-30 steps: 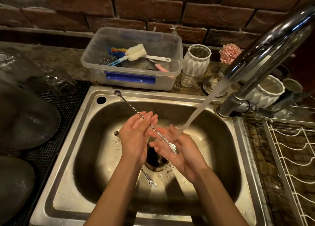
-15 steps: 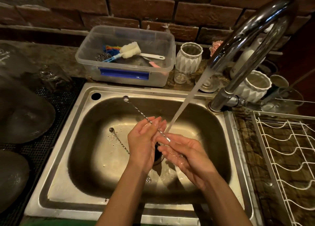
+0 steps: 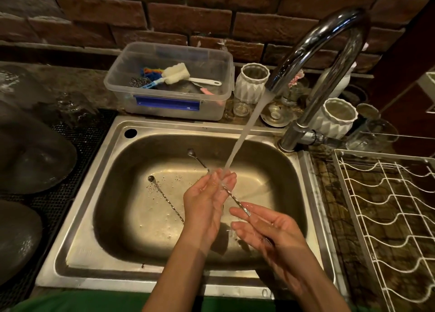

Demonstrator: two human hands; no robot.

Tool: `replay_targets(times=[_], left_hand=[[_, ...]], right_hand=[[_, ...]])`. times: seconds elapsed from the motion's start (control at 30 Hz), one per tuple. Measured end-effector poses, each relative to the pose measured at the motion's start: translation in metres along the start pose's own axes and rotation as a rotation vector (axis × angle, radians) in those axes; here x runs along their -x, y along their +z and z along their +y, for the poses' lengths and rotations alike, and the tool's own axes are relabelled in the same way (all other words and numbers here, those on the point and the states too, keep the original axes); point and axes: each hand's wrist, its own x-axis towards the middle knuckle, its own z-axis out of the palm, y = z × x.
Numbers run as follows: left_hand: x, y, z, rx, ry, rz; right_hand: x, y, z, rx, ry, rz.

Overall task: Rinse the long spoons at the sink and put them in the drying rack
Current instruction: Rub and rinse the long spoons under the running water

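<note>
My left hand (image 3: 207, 203) is half open, fingers nearly straight, cradling the twisted steel shaft of a long spoon (image 3: 236, 202) where the water stream (image 3: 244, 133) lands. My right hand (image 3: 266, 227) lies palm up, loosely open, the spoon's near end resting across its fingers. A second spoon (image 3: 164, 197) lies flat on the sink (image 3: 98, 217) floor, left of my hands, with bare wet basin around it. The white wire drying rack (image 3: 388, 217) sits to the right on the table, past the sink's rim.
</note>
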Motion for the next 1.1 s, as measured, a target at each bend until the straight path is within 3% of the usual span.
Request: replay_targets(times=[0.77, 1.1], left_hand=[[-0.011, 0.003, -0.005, 0.001, -0.075, 0.1], [-0.019, -0.013, -0.007, -0.1, -0.162, 0.141]], right_hand=[[0.067, -0.036, -0.002, 0.111, -0.002, 0.149], [0.06, -0.013, -0.021, 0.9, -0.063, 0.32]])
